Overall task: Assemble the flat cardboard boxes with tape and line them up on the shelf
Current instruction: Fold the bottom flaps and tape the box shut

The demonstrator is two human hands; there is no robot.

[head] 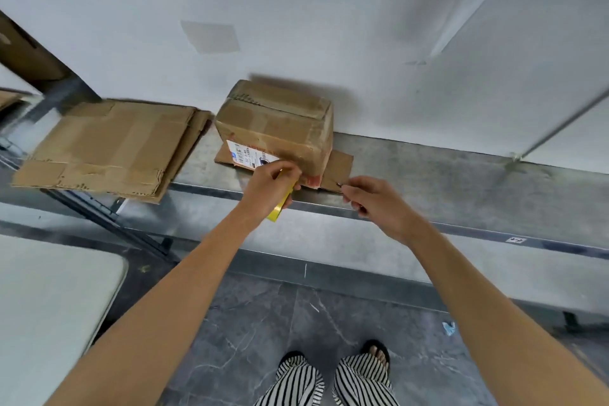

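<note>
Left hand [270, 184] curls round the yellow tape roll [279, 209] at the near face of the box [280, 128], mid-shelf [445, 184]. Right hand [379, 204] is pinched beside the splayed flap [339, 166]; on what, I cannot tell. Pull unevenly and the tape could wrinkle, or the light box skid.

Flat cardboard [108, 148] left of box [280, 122]

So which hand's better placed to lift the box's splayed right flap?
Right, probably: the right hand pinches at the flap edge; the left hand is gripping the yellow tape roll.
</note>
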